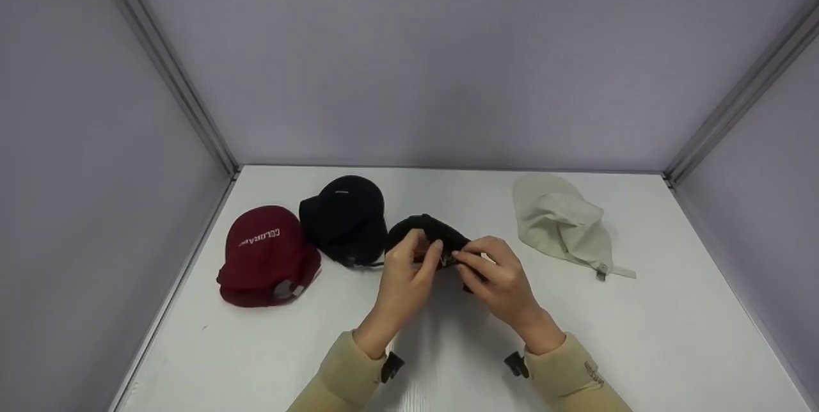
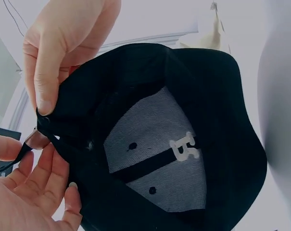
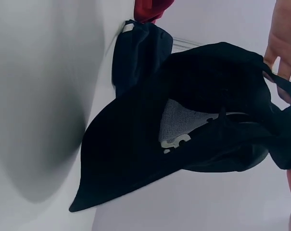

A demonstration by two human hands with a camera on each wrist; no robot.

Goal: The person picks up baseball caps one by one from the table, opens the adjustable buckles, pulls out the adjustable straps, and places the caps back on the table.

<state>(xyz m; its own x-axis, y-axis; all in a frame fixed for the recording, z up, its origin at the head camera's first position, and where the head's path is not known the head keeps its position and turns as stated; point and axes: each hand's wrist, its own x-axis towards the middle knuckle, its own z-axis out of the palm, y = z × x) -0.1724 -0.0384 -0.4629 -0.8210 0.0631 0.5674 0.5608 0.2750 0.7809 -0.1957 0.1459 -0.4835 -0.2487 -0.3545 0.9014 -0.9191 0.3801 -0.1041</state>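
Observation:
A black cap [image 1: 427,225] is held up off the table between both hands, its inside facing the left wrist view. My left hand [image 1: 408,274] pinches the dark strap [image 2: 15,162] at the cap's back opening, beside a small metal buckle [image 2: 37,139]. My right hand [image 1: 502,277] pinches the cap's edge on the other side of that buckle, thumb pressed on the fabric. Pale mesh lining [image 2: 150,125] and a light embroidered mark [image 2: 185,147] show inside the crown. The brim [image 3: 116,159] points down toward the table in the right wrist view.
A red cap [image 1: 263,249] with white lettering stands at the left. Beside it is a dark cap [image 1: 349,213], close to the held one. A cream cap [image 1: 563,223] lies at the right, its strap sticking out. Grey walls [image 1: 409,60] surround the white table [image 1: 672,322].

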